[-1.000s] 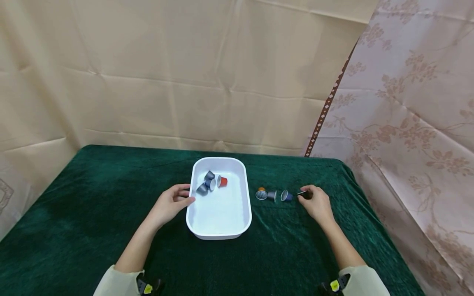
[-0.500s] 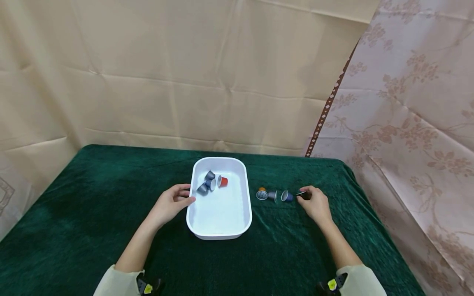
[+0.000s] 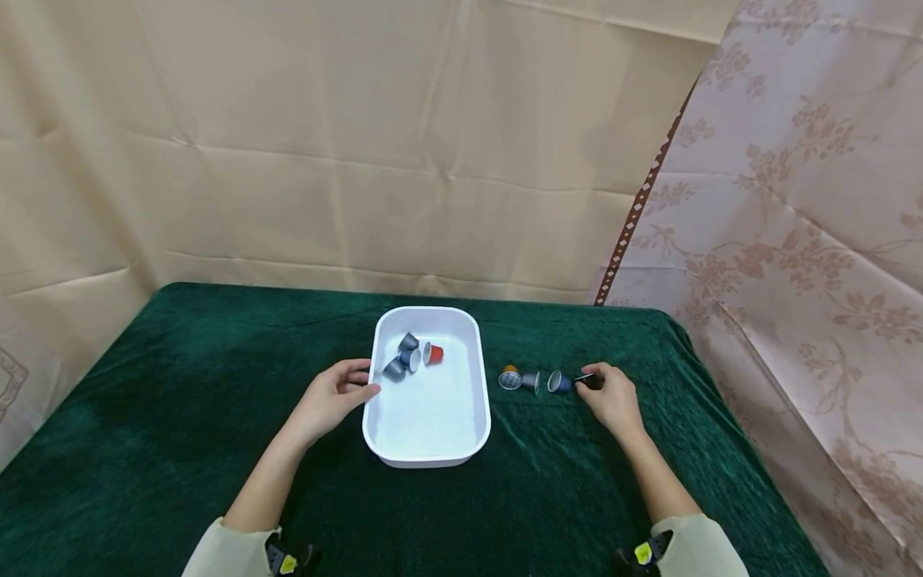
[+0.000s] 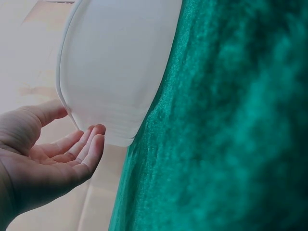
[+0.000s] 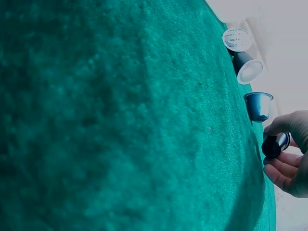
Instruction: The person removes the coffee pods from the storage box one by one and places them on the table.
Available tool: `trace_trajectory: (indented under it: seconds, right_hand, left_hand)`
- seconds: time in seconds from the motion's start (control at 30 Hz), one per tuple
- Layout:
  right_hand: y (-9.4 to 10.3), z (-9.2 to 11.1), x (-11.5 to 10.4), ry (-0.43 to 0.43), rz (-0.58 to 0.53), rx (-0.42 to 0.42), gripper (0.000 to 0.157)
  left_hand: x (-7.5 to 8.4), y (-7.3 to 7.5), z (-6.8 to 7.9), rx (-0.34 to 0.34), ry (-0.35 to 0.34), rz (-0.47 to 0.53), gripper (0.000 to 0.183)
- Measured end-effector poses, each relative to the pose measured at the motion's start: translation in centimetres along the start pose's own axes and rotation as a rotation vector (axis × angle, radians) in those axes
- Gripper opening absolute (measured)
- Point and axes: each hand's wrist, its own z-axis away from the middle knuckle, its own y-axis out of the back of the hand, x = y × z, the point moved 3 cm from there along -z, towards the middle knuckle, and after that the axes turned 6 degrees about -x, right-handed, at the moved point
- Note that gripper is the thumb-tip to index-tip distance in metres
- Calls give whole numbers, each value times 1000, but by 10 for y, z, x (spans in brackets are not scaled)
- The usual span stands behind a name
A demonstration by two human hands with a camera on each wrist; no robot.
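Note:
My left hand (image 3: 333, 401) holds the left rim of a white plastic tray (image 3: 427, 462), its thumb over the edge and its fingers against the outer wall (image 4: 110, 77). Several coffee capsules lie in the tray's far half, among them a red capsule (image 3: 435, 353) and a grey one (image 3: 393, 369). To the right, my right hand (image 3: 614, 401) pinches a black capsule (image 5: 272, 147) between thumb and fingers, low by the cloth. Just left of those fingertips a blue capsule (image 3: 558, 382) lies on its side. Beyond it are a dark grey capsule (image 3: 530, 381) and an orange-brown one (image 3: 509, 378).
A dark green velvet cloth (image 3: 180, 385) covers the table, whose far edge meets a beige curtain (image 3: 303, 160). A floral pinkish curtain (image 3: 808, 200) hangs on the right side.
My right hand has shifted very slightly left with the black capsule, nearer the blue one. The left hand, the tray and the capsules inside stay as they were.

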Motion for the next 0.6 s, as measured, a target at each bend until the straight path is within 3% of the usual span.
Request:
trace_trajectory:
  seconds: [0.6]
  right_hand:
    - [-4, -3, 1, -8, -14, -10, 31]
  left_hand:
    - [1, 0, 0, 7, 7, 4, 53]
